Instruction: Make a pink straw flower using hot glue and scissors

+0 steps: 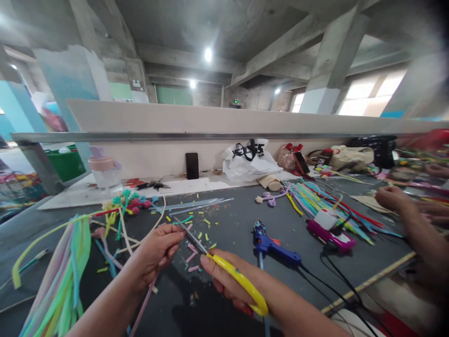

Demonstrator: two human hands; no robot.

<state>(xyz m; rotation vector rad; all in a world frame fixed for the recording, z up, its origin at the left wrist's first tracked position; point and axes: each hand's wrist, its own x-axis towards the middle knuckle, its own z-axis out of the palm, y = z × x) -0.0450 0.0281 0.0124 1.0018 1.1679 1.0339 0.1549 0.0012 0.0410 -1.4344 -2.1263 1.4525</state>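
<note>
My right hand [228, 276] is closed round the yellow-handled scissors [242, 281], their blades pointing up and left. The blade tips reach the fingertips of my left hand [159, 248], which is closed in a pinch. From beneath my left hand a pink pipe cleaner [143, 304] runs down toward the near edge; its pinched end is hidden by the fingers. Short yellow cut pieces [206, 222] and pink cut pieces [191, 257] lie scattered around the blades on the dark tabletop [224, 210].
Bundled pastel pipe cleaners [66, 276] lie at left, with another colourful bundle [315, 201] at right. A blue glue gun [277, 248] with its cord rests right of my hands. Behind stand a phone [191, 165], a cup [105, 173] and a plastic bag [249, 161]. A co-worker's hand [396, 201] is at right.
</note>
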